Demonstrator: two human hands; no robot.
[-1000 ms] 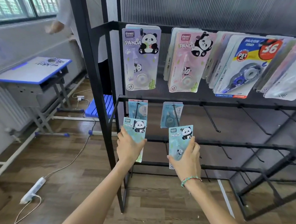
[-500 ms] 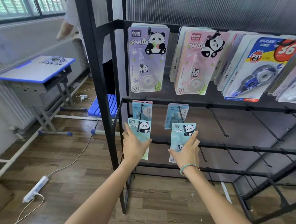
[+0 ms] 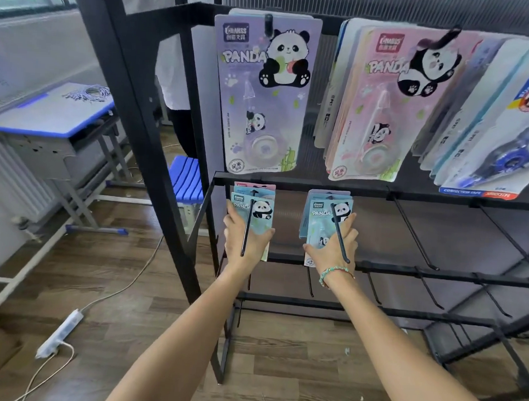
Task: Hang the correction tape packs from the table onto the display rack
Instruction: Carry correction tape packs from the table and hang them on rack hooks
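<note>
On the display rack's (image 3: pixel 380 192) second rail, two small blue panda correction tape packs sit threaded on black hooks: the left pack (image 3: pixel 252 212) grasped by the left hand (image 3: pixel 245 240), the right pack (image 3: pixel 325 222) grasped by the right hand (image 3: pixel 334 250), which wears a beaded bracelet (image 3: pixel 334 273). Larger purple (image 3: pixel 264 93) and pink packs (image 3: pixel 381 105) hang above; a blue-edged desk (image 3: pixel 47 112) stands left.

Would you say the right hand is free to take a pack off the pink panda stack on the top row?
Probably not yet: the right hand holds a blue panda pack on its hook; the path up to the pink panda stack looks unobstructed.
</note>
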